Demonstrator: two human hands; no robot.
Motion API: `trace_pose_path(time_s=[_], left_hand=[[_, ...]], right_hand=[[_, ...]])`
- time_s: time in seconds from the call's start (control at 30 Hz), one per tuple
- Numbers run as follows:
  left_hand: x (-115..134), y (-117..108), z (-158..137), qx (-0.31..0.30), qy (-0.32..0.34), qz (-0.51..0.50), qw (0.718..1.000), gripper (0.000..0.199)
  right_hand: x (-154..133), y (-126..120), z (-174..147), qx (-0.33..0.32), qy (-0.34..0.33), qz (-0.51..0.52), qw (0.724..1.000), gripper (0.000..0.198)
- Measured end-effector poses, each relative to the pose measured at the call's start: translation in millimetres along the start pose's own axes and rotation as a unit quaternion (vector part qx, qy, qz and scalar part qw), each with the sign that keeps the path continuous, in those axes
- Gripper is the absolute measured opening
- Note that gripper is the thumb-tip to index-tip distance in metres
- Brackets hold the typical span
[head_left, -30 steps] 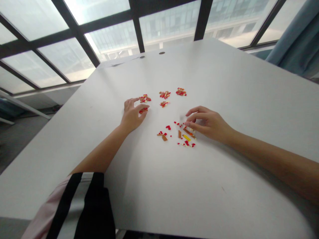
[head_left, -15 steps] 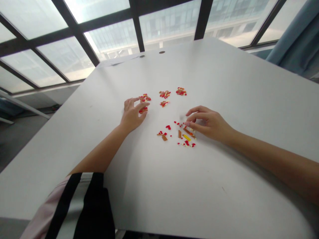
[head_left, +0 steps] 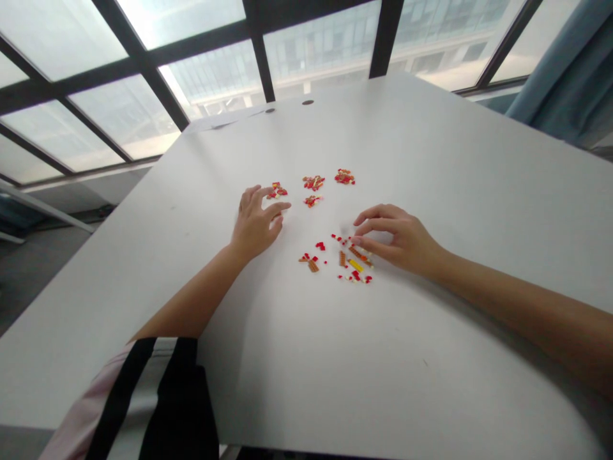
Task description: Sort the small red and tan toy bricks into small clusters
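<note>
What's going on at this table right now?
A person has both hands over small toy bricks on a white table. The left hand is spread beside a small pile on the left, thumb and forefinger apart. The right hand is curled at the edge of the loose bricks, which are brown, red, white and yellow; whether it pinches one is too small to tell. More piles lie farther back, between the hands as seen here.

both arms (head_left: 483, 278) extend forward, hands (head_left: 401, 241) apart, fingers (head_left: 379, 225) loosely bent.
</note>
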State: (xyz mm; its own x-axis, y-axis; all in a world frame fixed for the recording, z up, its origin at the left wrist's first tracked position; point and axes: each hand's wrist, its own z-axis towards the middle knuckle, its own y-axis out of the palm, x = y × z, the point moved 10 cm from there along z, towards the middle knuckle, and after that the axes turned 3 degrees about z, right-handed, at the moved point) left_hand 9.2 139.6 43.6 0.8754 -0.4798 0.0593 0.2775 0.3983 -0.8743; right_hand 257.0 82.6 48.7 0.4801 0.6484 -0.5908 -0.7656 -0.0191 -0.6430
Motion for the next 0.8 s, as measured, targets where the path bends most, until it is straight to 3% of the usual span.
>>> trace_pose_path(time_s=[0.27, 0.43, 0.63, 0.8], left_hand=[[22.2, 2.7, -2.4, -0.055, 0.089, -0.091, 0.990, 0.043], [35.1, 3.1, -6.8, -0.067, 0.144, -0.086, 0.984, 0.041], [26.2, 6.0, -2.7, -0.047, 0.100, -0.070, 0.991, 0.045], [22.3, 13.1, -3.0, -0.073, 0.078, -0.042, 0.993, 0.045]], right_hand=[[-19.9, 9.2, -1.9, -0.060, -0.065, 0.018, 0.996, 0.020], [-28.2, 10.9, -3.4, -0.079, -0.098, 0.047, 0.991, 0.017], [-32.0, 10.5, -4.6, -0.073, -0.129, 0.049, 0.988, 0.016], [-30.9, 10.4, -5.3, -0.066, -0.133, 0.040, 0.988, 0.016]])
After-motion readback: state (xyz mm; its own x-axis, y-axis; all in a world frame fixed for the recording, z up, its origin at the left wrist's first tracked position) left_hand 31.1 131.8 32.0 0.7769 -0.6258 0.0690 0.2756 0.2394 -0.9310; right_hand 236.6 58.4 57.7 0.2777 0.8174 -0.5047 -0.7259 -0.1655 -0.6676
